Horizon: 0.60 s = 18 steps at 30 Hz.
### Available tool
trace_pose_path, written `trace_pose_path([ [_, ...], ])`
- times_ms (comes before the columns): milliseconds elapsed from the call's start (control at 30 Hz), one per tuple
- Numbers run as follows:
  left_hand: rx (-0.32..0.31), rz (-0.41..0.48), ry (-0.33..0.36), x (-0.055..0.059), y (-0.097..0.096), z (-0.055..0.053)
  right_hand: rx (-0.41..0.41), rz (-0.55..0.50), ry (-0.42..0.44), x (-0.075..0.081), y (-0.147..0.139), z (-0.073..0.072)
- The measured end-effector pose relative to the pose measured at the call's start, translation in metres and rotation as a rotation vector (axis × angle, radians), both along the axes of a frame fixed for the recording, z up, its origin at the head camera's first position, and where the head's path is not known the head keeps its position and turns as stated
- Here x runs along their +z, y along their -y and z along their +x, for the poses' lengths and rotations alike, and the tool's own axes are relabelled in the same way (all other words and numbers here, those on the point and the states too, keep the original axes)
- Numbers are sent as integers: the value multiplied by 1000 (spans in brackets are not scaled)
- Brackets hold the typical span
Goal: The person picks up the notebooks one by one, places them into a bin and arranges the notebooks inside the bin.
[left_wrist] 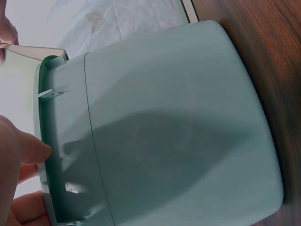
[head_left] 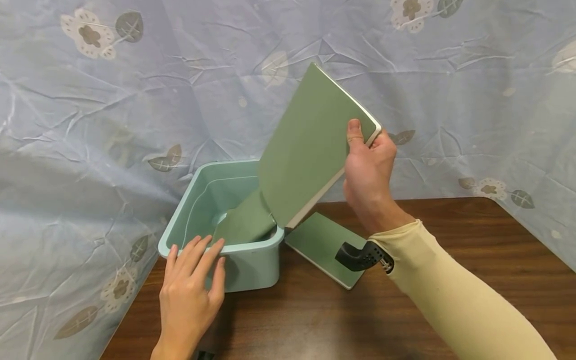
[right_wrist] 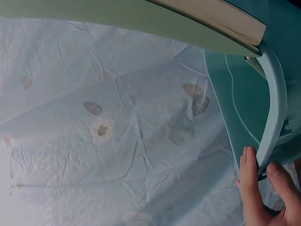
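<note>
My right hand (head_left: pixel 371 170) grips a green softcover notebook (head_left: pixel 310 145) by its right corner, thumb flat on the cover and fingers behind. The notebook is tilted, its lower corner right at the right rim of a pale teal plastic bin (head_left: pixel 252 270). Inside the bin leans another green notebook (head_left: pixel 245 220), partly hidden by the raised one. My left hand (head_left: pixel 191 290) holds the bin's near rim, with fingers over the edge and thumb (left_wrist: pixel 35 149) on the outer side. A third green notebook (head_left: pixel 326 247) lies on the table, right of the bin.
The bin stands on a dark brown wooden table (head_left: pixel 450 260). Behind and to the left hangs a wrinkled pale blue floral curtain (head_left: pixel 216 100). A black wrist mount (head_left: pixel 364 256) sits on my right sleeve, over the lying notebook in the head view.
</note>
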State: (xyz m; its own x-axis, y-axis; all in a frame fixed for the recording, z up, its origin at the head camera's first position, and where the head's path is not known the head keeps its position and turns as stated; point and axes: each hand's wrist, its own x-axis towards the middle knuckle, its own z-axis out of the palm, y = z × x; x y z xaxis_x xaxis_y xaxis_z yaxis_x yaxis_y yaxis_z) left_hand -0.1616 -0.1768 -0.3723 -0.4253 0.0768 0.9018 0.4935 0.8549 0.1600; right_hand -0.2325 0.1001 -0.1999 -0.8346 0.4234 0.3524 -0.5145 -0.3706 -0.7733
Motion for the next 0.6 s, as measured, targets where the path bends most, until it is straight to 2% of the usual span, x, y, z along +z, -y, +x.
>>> trace_pose_path([
  [400, 3, 2, 3, 0, 0, 0, 54, -75, 27, 3, 8, 4],
  [600, 3, 2, 3, -1, -1, 0, 25, -21, 86, -6, 12, -1],
])
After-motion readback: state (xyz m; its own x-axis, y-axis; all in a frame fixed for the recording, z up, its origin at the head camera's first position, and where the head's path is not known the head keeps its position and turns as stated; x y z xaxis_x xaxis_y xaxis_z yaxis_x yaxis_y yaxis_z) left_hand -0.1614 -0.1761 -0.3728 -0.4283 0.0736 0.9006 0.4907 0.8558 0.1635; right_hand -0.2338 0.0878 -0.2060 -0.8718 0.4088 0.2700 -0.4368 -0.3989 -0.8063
